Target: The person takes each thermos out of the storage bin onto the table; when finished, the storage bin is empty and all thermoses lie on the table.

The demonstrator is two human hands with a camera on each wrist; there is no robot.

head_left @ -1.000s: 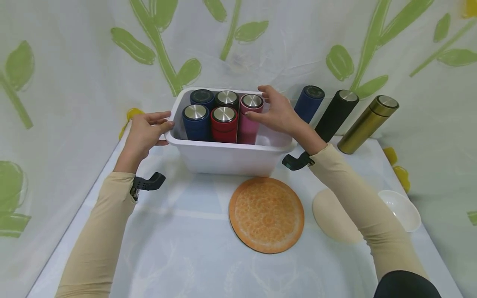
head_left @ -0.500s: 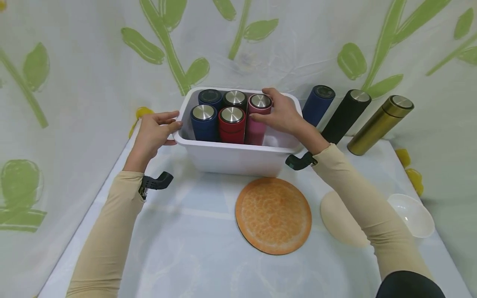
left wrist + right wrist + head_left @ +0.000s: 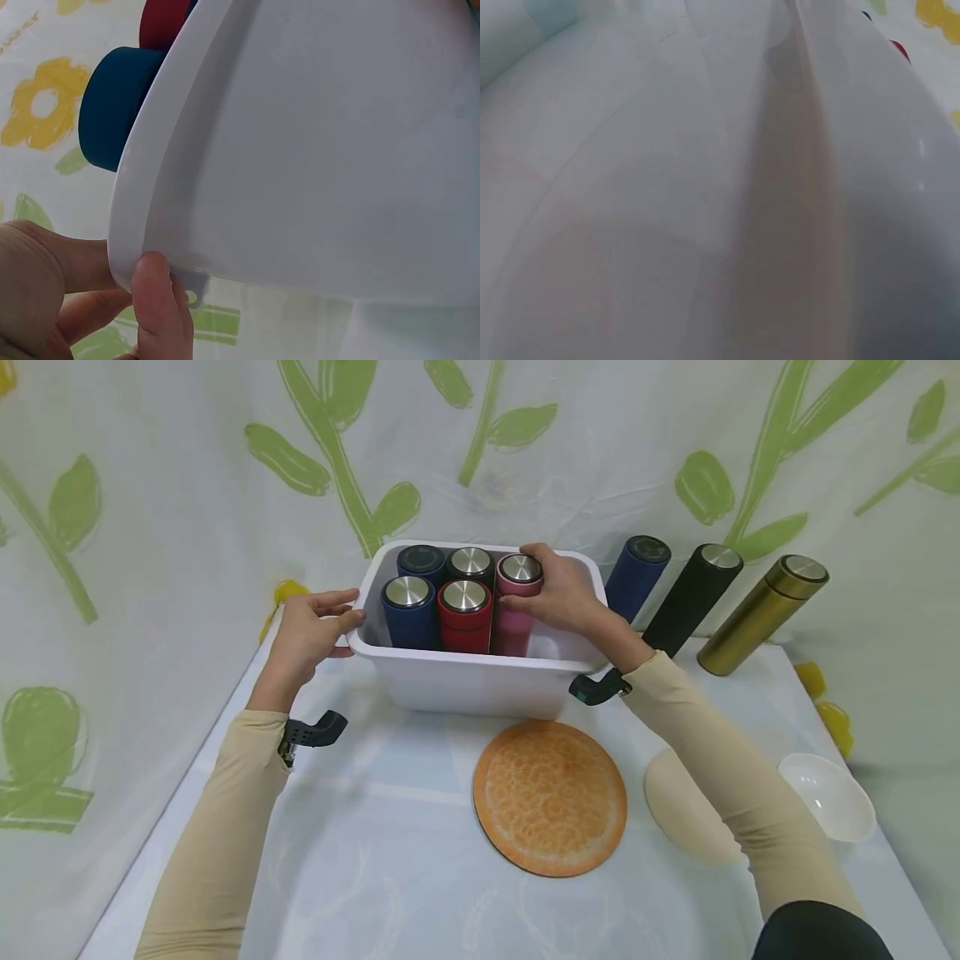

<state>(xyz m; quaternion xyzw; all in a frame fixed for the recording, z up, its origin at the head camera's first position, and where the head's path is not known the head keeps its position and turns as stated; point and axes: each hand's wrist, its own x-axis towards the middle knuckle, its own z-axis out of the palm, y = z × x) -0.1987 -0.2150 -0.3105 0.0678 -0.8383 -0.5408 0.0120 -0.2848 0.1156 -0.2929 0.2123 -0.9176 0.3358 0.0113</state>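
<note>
My right hand (image 3: 566, 597) curled round pink flask (image 3: 516, 602) in white bin (image 3: 480, 681) at frame centre, left hand (image 3: 307, 635) gripping bin's left rim w/ thumb underneath.

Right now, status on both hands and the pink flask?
Left hand grips the white bin rim. Right hand holds the pink flask upright in the bin, beside the red flask. Nothing in the way.

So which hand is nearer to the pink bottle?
The right hand: its fingers curl round the pink bottle inside the white bin. The left hand is farther away, gripping the bin's left rim.
</note>
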